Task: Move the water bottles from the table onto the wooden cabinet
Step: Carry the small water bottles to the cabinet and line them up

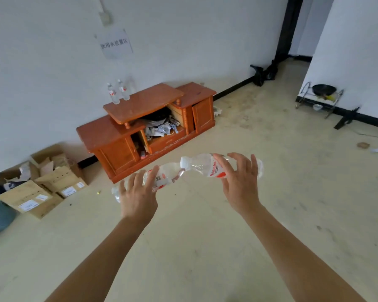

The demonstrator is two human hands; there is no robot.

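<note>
My left hand (pixel 138 192) grips a clear water bottle (pixel 164 174) with a red-and-white label, held sideways with its neck pointing right. My right hand (pixel 240 182) grips a second clear water bottle (pixel 202 165), also sideways, its white cap pointing left near the first bottle's neck. Ahead stands the orange wooden cabinet (pixel 144 103) against the white wall. Two upright water bottles (pixel 117 92) stand on the left end of its raised top shelf. The table is not in view.
Open cardboard boxes (pixel 42 186) lie on the floor left of the cabinet. The cabinet's middle compartment holds papers and clutter (pixel 162 127). A metal rack with a black wok (pixel 321 94) stands at the right wall. A black bag (pixel 264 73) lies by the doorway. Bare floor stretches between me and the cabinet.
</note>
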